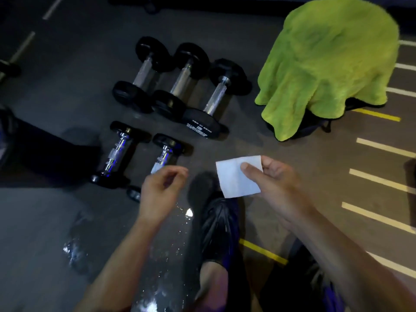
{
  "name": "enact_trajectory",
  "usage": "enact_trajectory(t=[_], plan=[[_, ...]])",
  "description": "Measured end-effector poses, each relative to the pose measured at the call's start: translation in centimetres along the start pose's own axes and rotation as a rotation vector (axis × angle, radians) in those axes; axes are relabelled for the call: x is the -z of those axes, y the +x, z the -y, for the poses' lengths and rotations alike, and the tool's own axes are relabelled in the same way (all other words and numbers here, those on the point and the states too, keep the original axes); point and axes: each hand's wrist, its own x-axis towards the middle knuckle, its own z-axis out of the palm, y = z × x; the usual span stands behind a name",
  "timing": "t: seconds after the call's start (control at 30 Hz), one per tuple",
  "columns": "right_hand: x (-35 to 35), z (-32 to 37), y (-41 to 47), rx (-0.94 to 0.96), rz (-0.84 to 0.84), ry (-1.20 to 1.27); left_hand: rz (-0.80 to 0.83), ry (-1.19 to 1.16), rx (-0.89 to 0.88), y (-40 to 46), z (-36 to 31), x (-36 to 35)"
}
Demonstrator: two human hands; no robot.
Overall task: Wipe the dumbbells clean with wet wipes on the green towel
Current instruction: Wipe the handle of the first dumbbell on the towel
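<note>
Floor-level dumbbells point(126, 152) lie beyond the slack left hand point(157, 190); right hand point(276, 185) pinches wipe point(236, 176).

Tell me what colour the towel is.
The towel is bright lime green, seen in the head view.

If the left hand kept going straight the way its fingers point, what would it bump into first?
Most likely the small chrome-handled dumbbell just beyond the left hand. Its curled fingers point up and slightly right, toward that handle. Depth is unclear, so the hand may pass above it.
</note>
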Motion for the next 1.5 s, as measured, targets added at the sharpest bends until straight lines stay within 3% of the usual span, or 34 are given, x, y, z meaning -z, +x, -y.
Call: enact_trajectory(t=[0.1, 0.23, 0.43, 0.77, 0.87, 0.97, 1.17, 1.4, 1.5], plan=[[-1.5, -0.4, 0.4, -0.056, 0.022, 0.075, -0.165, 0.267, -0.004, 4.5, 1.7, 3.5], [-2.5, -1.1, 1.4, -0.123, 0.044, 0.137, -0.116, 0.509, 0.109, 10.8, 2.7, 4.6], [-1.7, -1.1, 3.2, -0.201, 0.007, 0.267, -0.019, 0.457, 0.243, 15.1, 5.4, 2.5], [-0.6, -0.3, 4.3, -0.167, -0.023, 0.257, 0.064, 0.160, 0.219, 12.5, 4.0, 1.2], [0.0, 0.4, 3.6, -0.123, -0.035, 0.229, 0.052, -0.022, 0.123, 10.0, 0.3, 0.2], [1.2, 1.7, 2.6, -0.051, -0.065, 0.194, 0.076, -0.143, -0.114, 7.6, -5.9, -0.9], [7.2, 6.0, 0.6, 0.186, -0.339, 0.269, 0.209, -0.407, -0.498, 4.9, -20.1, -4.6], [13.3, 9.8, -1.5, 0.382, -0.675, 0.329, 0.380, -0.651, -0.699, 6.6, -32.7, -10.9], [14.2, 10.6, -1.4, 0.357, -0.697, 0.372, 0.382, -0.647, -0.674, 7.1, -35.5, -13.5]])
